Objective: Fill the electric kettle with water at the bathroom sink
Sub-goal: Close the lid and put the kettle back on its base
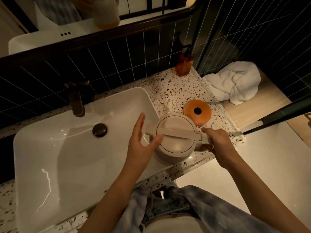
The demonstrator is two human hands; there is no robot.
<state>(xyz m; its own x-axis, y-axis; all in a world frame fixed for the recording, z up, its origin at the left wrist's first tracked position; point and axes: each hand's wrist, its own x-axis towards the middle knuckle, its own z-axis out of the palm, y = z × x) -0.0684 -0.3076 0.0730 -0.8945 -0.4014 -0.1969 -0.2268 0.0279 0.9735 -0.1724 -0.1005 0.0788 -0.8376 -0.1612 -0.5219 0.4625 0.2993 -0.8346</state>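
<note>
Gripping kettle [175, 138] handle, right hand [217, 142] fingers closed; left hand [143, 140] fingers spread, thumb touching lid

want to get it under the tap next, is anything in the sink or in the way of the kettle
Nothing visible blocks it. The sink basin is empty between the kettle and the faucet; only its lid is still closed.

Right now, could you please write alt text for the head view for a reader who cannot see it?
A person's right hand grips the handle of a beige electric kettle, lid closed, at the sink edge, while the open left hand rests against its side. An orange kettle base sits behind it; the faucet shows no water running.
</note>
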